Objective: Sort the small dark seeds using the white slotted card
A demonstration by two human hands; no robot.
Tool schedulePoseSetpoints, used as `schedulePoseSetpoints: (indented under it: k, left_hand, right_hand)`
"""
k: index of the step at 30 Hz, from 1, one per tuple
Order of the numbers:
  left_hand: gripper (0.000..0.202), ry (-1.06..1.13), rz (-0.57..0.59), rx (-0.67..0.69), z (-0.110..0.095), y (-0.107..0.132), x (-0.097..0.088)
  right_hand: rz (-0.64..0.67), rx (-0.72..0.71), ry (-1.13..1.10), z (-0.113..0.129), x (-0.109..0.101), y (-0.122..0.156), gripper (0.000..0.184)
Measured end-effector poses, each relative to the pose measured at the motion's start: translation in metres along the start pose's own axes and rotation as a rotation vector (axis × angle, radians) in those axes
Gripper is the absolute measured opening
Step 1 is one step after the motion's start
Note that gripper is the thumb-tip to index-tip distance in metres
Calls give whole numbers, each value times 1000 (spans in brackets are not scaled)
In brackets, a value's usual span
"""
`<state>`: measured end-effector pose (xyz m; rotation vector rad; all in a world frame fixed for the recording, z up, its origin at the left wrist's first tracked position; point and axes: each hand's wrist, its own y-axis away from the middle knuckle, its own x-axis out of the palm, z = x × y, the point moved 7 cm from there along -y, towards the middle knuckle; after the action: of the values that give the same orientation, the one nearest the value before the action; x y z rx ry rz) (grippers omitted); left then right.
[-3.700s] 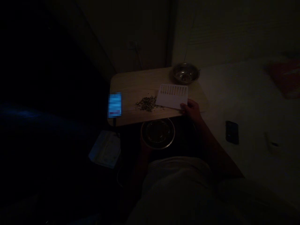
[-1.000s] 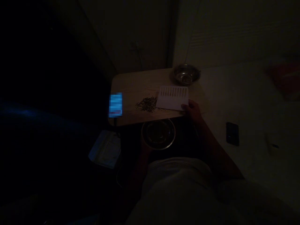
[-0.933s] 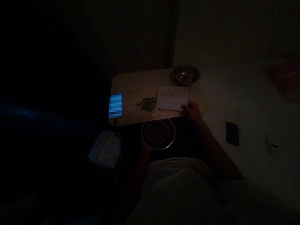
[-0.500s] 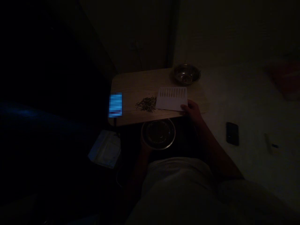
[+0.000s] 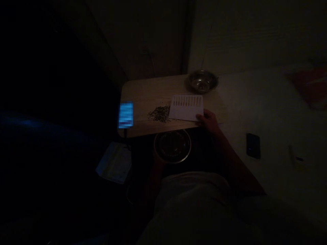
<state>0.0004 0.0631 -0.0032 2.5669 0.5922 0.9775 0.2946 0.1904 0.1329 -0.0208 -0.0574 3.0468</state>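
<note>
The room is very dark. My right hand (image 5: 208,120) pinches the near right corner of a white card (image 5: 187,107) with a row of slots along its far edge; the card lies on a small wooden table (image 5: 143,92). Just left of the card is a heap of small dark seeds (image 5: 158,113). Below the table's near edge my left hand (image 5: 156,160) holds a steel bowl (image 5: 172,146) by its left rim; its fingers are mostly lost in shadow.
A second steel bowl (image 5: 202,81) stands at the table's far right corner. A lit phone screen (image 5: 125,115) glows at the table's left edge. A pale packet (image 5: 114,162) lies low left. A dark phone (image 5: 252,145) rests on the bed (image 5: 268,109).
The white card and my right hand have slid slightly left, closer to the seed heap. The bowl under the table edge has stayed put.
</note>
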Motion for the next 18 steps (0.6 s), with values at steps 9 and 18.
schedulePoseSetpoints:
  k: [9, 18]
  left_hand:
    - [48, -9, 16, 15, -5, 1, 6]
    - [43, -86, 11, 65, -4, 0, 2]
  right_hand:
    - [27, 14, 1, 1, 1, 1, 38]
    - [15, 48, -34, -4, -2, 1, 39]
